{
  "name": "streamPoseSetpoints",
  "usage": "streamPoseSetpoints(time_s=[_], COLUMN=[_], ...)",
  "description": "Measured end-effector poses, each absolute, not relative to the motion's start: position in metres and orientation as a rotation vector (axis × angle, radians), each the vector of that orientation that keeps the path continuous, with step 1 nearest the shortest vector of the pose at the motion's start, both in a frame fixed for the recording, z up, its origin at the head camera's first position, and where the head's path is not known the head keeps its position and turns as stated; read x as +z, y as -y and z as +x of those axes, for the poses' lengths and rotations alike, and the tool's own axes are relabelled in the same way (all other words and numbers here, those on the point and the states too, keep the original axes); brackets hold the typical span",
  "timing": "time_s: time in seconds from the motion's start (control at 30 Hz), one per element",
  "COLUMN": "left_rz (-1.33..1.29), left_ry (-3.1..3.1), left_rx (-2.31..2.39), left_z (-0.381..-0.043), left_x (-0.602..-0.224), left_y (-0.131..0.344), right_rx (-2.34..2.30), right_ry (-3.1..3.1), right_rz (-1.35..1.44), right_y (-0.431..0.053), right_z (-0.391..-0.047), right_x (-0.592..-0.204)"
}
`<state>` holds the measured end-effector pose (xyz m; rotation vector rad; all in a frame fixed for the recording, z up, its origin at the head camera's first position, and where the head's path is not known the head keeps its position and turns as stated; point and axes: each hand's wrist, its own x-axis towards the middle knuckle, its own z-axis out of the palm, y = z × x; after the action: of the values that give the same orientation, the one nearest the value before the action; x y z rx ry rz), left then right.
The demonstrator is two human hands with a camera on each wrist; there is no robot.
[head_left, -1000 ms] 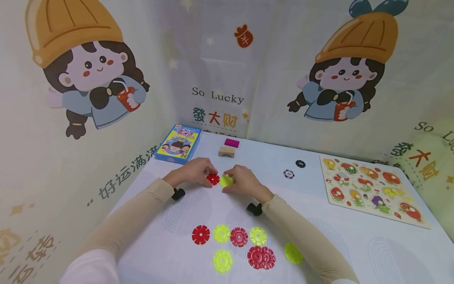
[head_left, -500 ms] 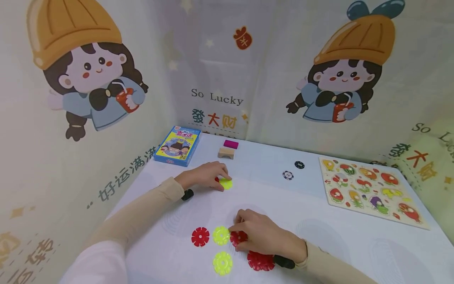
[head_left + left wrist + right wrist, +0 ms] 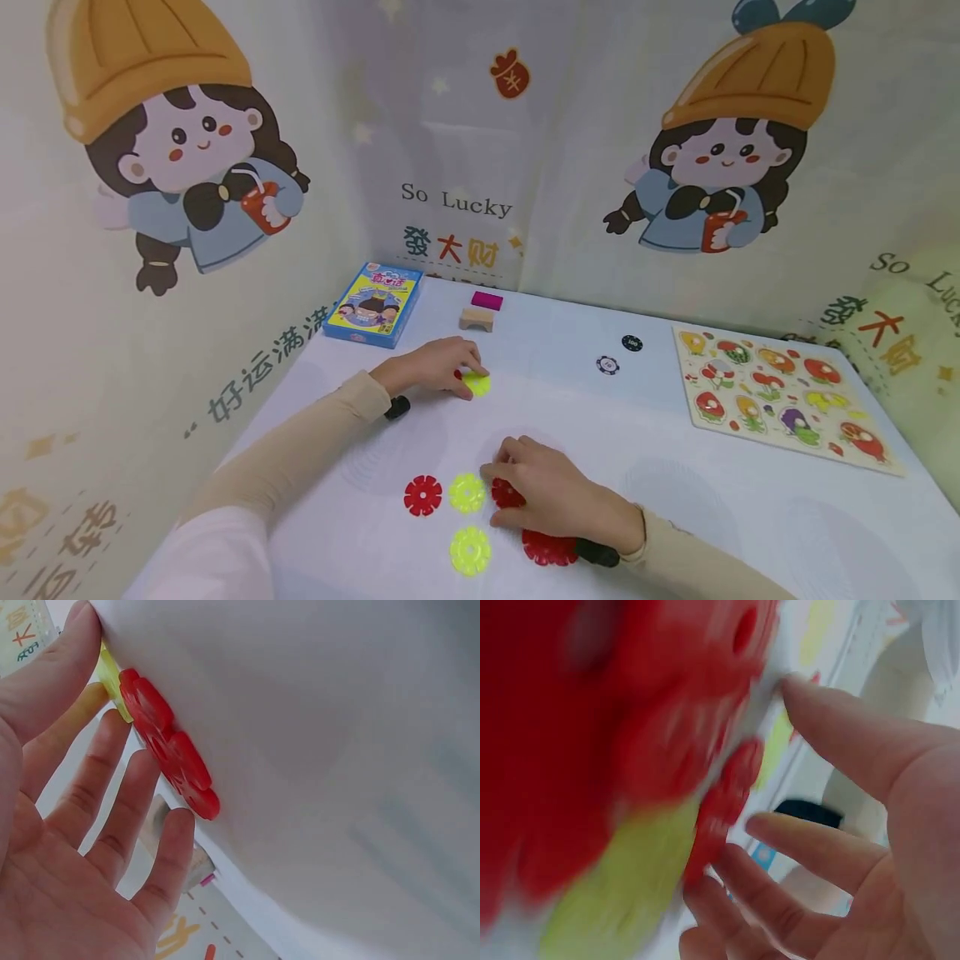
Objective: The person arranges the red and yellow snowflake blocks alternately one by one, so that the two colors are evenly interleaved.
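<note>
At the middle of the table my left hand (image 3: 435,367) has thumb and forefinger at opposite edges of a yellow snowflake disc (image 3: 478,383). A red snowflake disc (image 3: 169,742) lies flat beside it, under the other fingers; the hand mostly hides it in the head view. Nearer the front, my right hand (image 3: 558,492) reaches over a red snowflake disc (image 3: 507,493), thumb and fingers spread around it. In the right wrist view its thumb stands apart from the disc. Overlapping red discs (image 3: 550,547) show partly below this palm.
To the left of my right hand lie a red disc (image 3: 423,496) and two yellow discs (image 3: 467,493). Farther back are a card box (image 3: 373,304), a wooden arch block (image 3: 477,320), a magenta block (image 3: 487,301), poker chips (image 3: 608,365) and a fruit puzzle board (image 3: 787,400).
My right hand left the upper yellow disc and came down toward me over the front discs, then stayed nearly still. My left hand shifted right, from the red disc to the yellow one.
</note>
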<state>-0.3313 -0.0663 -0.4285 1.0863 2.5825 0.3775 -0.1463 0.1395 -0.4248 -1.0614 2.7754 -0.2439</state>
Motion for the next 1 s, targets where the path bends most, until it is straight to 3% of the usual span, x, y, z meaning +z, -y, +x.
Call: streamPoseSetpoints(time_s=[0.17, 0.47, 1.0], left_rz=[1.073, 1.079, 1.06], left_ry=[-2.602, -2.577, -2.59], left_rx=[0.378, 0.407, 0.41], left_z=[-0.332, -0.333, -0.333], left_x=[-0.427, -0.432, -0.432], left_y=[0.069, 0.068, 0.067], right_rx=[-0.173, -0.244, -0.287], right_ry=[-2.771, -2.765, -2.749], right_rz=[-1.194, -0.931, -1.003], right_y=[-0.122, -0.138, -0.139], right_z=[-0.148, -0.152, -0.144], right_x=[-0.426, -0.422, -0.415])
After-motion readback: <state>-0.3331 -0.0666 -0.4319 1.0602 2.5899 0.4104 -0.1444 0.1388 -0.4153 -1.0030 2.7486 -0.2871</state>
